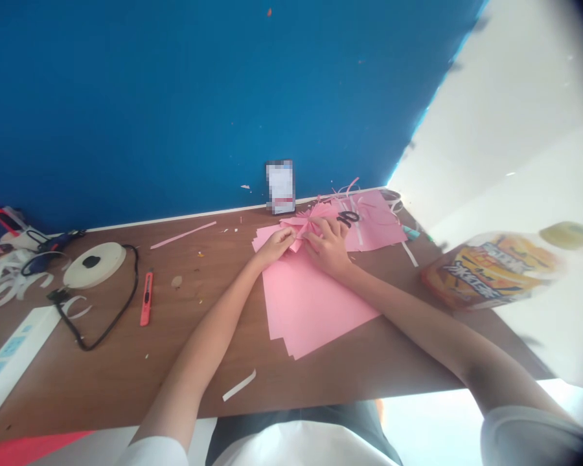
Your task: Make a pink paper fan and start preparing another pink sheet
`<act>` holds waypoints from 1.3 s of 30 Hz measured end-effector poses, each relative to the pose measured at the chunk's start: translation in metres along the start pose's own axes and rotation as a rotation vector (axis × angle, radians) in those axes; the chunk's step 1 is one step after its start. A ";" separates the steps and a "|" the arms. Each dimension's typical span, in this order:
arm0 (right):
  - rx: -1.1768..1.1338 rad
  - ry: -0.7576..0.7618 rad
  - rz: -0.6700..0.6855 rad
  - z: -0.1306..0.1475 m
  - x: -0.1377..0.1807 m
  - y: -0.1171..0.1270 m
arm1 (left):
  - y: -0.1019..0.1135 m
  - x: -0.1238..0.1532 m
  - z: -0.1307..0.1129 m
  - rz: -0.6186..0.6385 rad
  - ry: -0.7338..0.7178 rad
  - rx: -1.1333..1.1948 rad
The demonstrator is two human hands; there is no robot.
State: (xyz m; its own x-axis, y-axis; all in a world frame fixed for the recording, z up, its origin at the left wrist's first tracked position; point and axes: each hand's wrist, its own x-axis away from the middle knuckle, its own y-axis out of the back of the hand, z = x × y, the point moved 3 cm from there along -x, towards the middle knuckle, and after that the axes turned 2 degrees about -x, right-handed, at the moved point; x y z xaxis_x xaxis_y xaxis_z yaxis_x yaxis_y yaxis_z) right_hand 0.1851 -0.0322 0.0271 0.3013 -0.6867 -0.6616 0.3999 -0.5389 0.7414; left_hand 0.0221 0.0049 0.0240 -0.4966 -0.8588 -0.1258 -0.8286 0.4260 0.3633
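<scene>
Both my hands meet over a pleated pink paper piece point(320, 212), which fans out behind the fingers. My left hand point(278, 246) pinches its near left side. My right hand point(329, 244) bends over its right side, fingers curled onto the folds. Under the hands lie several pink paper sheets point(306, 304), loosely stacked with uneven corners. Black scissor handles point(348, 219) show just beyond my right hand; their blades are hidden. Another pink sheet point(381, 223) lies to the right, with thin paper strips on it.
A phone point(282, 188) leans against the blue wall. At left are a red box cutter point(146, 298), a round white reel point(94, 265) with a black cord, a white power strip point(19, 356) and curled paper strips point(10, 275). A large bottle point(495, 268) stands at right.
</scene>
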 end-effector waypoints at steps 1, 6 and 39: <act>-0.006 -0.002 -0.002 0.000 0.000 0.000 | 0.000 0.000 0.000 -0.003 -0.001 -0.002; -0.040 -0.017 -0.010 0.000 -0.001 0.001 | 0.001 0.000 0.003 -0.023 -0.011 -0.011; -0.172 -0.022 -0.090 -0.001 -0.001 0.003 | -0.001 -0.002 0.004 0.053 -0.086 0.022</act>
State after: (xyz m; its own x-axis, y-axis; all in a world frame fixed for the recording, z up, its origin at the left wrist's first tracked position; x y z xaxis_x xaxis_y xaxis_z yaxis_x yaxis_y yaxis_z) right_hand 0.1869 -0.0322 0.0301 0.2393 -0.6512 -0.7202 0.5669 -0.5085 0.6481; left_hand 0.0230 0.0075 0.0206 -0.5593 -0.8079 -0.1858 -0.8056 0.4768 0.3516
